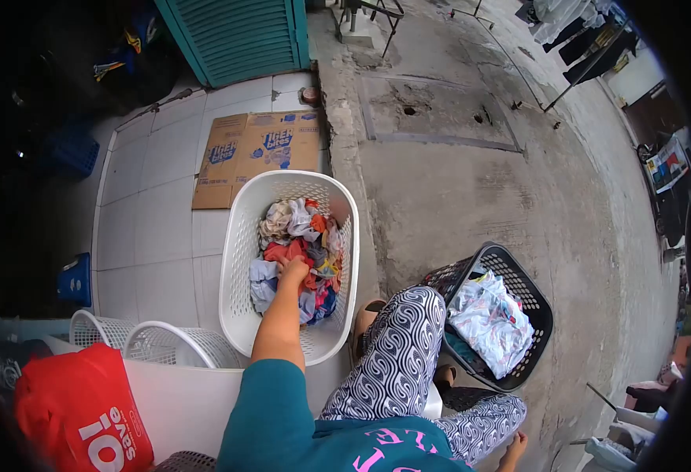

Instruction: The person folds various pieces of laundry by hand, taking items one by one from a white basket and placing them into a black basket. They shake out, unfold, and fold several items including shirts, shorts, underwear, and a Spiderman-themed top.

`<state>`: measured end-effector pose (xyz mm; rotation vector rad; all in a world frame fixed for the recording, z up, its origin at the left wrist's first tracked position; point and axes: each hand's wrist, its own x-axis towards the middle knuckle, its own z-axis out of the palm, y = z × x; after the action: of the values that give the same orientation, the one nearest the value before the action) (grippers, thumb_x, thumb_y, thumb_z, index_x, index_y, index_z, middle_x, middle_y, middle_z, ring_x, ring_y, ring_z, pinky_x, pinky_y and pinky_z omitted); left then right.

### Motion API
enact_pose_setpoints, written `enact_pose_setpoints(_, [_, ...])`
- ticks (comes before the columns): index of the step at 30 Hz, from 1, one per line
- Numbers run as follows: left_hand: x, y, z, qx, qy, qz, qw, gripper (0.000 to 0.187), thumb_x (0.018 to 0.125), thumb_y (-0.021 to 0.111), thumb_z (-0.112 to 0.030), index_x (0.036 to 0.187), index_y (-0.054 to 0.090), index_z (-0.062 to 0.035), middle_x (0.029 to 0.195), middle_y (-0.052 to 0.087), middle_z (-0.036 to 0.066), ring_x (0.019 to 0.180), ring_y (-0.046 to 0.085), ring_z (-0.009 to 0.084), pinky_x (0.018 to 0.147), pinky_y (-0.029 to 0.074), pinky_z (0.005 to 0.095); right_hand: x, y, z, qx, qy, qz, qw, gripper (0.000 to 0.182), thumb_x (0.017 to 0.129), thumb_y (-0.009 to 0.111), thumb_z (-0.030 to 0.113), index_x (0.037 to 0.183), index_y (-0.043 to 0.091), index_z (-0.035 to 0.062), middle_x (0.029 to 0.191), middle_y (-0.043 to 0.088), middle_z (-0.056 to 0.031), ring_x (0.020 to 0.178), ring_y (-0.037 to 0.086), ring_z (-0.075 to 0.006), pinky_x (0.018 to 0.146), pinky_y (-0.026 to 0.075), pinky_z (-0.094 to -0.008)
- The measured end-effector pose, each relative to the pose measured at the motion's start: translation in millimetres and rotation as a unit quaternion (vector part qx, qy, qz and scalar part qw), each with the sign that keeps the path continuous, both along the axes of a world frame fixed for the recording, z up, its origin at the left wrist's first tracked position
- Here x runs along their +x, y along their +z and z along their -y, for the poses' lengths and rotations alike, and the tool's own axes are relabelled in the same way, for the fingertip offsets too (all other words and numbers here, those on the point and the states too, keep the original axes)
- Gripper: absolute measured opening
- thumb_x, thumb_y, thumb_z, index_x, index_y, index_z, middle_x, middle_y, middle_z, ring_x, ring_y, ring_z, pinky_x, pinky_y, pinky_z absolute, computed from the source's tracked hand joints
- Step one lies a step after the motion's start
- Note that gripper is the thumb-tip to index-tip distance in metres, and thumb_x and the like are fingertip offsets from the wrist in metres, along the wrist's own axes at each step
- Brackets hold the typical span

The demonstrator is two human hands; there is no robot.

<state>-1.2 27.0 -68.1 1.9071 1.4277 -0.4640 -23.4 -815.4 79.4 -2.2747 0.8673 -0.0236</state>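
My left hand [293, 271] reaches down into a tall white laundry basket [237, 236]. Its fingers are closed on a red cloth [276, 252] among a heap of mixed clothes. Around it lie a pale blue cloth [263, 285], a beige cloth [275, 220] and a dark blue piece [326, 305]. At the lower right, my right hand [514, 448] hangs beside my knee, away from the baskets; its fingers are too small and partly cut off to read. Right of my legs, a black basket [541, 303] holds a light patterned cloth [491, 322].
Flattened cardboard [239, 169] lies on white tiles beyond the white basket. Two more white baskets [176, 342] and a red bag [78, 409] are at the lower left. A raised concrete edge [345, 149] borders the grey paving. Clothes hang at the upper right.
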Motion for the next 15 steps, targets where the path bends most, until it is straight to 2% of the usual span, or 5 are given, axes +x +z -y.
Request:
enact_pose_setpoints(3, [-6, -27, 1, 0.026, 0.004, 0.000, 1.000, 0.039, 0.077, 0.045, -0.018, 0.112, 0.051, -0.0022, 0.122, 0.042, 0.019, 0.112, 0.043, 0.0332, 0.093, 0.034, 0.0441, -24, 8, 3, -0.024, -0.035, 0.015, 0.999, 0.017, 0.074, 0.051, 0.006, 0.090, 0.054, 0.0047, 0.078, 0.051, -0.0018, 0.065, 0.045, -0.0108, 0.055, 0.037, -0.0233])
enact_pose_setpoints(4, [-17, -48, -1, 0.102, 0.005, 0.115, 0.988, 0.032, 0.076, 0.048, -0.015, 0.104, 0.055, -0.0020, 0.109, 0.051, 0.020, 0.100, 0.050, 0.0342, 0.087, 0.039, 0.0408, -32, -1, 20, -0.047, -0.050, 0.040, 0.997, 0.018, 0.075, 0.050, 0.007, 0.093, 0.053, 0.0087, 0.074, 0.049, 0.0002, 0.057, 0.043, -0.0091, 0.044, 0.034, -0.0226])
enact_pose_setpoints(7, [-18, -55, -8, 0.145, 0.183, 0.389, 0.891, 0.016, 0.070, 0.057, -0.005, 0.085, 0.052, -0.0015, 0.083, 0.056, 0.013, 0.080, 0.054, 0.0282, 0.076, 0.043, 0.0354, 8, 78, -91, -0.003, -0.175, 0.098, 0.980, 0.018, 0.071, 0.049, 0.001, 0.088, 0.057, 0.0044, 0.078, 0.055, -0.0034, 0.070, 0.050, -0.0138, 0.063, 0.042, -0.0272])
enact_pose_setpoints(11, [-2, 21, -11, 0.170, 0.200, 0.429, 0.865, 0.008, 0.071, 0.048, -0.003, 0.079, 0.047, -0.0028, 0.080, 0.053, 0.010, 0.074, 0.052, 0.0259, 0.072, 0.041, 0.0357, 67, 53, -107, -0.144, 0.032, 0.213, 0.966, 0.014, 0.077, 0.050, 0.004, 0.088, 0.059, 0.0047, 0.073, 0.053, -0.0025, 0.061, 0.048, -0.0095, 0.055, 0.040, -0.0241])
enact_pose_setpoints(15, [25, 126, 24, 0.205, 0.129, 0.521, 0.818, 0.009, 0.069, 0.045, 0.003, 0.075, 0.041, -0.0027, 0.070, 0.042, 0.007, 0.069, 0.043, 0.0206, 0.071, 0.038, 0.0314, 115, 79, -213, -0.039, 0.205, 0.299, 0.931, 0.015, 0.078, 0.051, 0.002, 0.089, 0.061, 0.0017, 0.079, 0.058, -0.0066, 0.069, 0.055, -0.0110, 0.060, 0.043, -0.0237])
